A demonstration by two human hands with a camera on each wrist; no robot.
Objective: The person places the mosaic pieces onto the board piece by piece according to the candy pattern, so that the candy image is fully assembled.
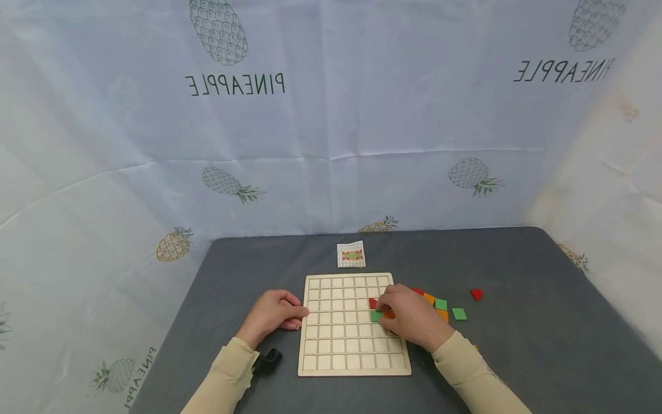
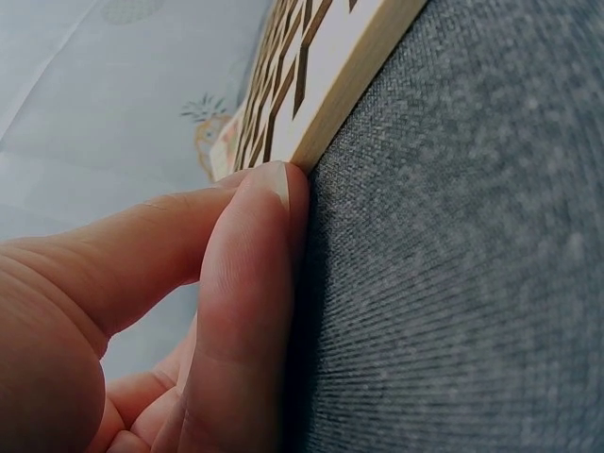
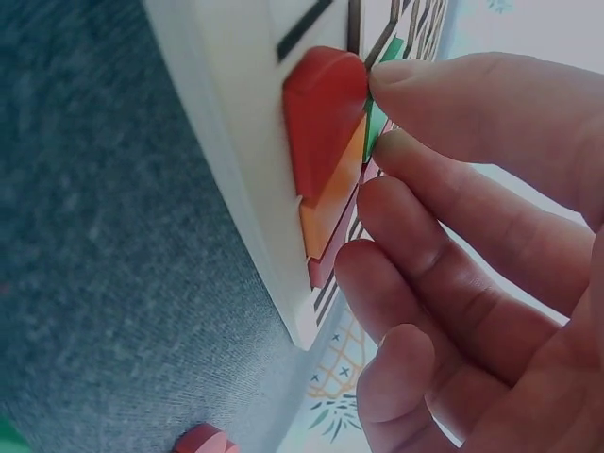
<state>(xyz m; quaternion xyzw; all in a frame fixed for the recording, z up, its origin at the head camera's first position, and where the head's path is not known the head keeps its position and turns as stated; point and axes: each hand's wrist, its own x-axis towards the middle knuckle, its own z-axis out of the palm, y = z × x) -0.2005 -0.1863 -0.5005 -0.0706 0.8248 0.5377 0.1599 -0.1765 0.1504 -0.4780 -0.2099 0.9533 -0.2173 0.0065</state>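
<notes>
A pale wooden grid board [image 1: 331, 348] lies on the dark table. At its left edge, my left hand [image 1: 271, 316] pinches the rim with thumb and forefinger, their tips together on the edge in the left wrist view. My right hand [image 1: 414, 319] reaches over the board's right side. Its thumb and forefinger pinch a green tile [image 3: 374, 130] set in the grid. Beside it on the board are a red piece with a rounded corner [image 3: 321, 104], an orange tile [image 3: 330, 217] and another red piece [image 1: 372, 302]. The hand partly covers these pieces.
Loose red, orange and green tiles [image 1: 441, 304] lie right of the board, with a green tile [image 1: 459, 314] and a red piece [image 1: 476, 294] farther right. A small pattern card [image 1: 351, 254] lies behind the board. Pineapple-print cloth [image 1: 331, 115] hangs around the table.
</notes>
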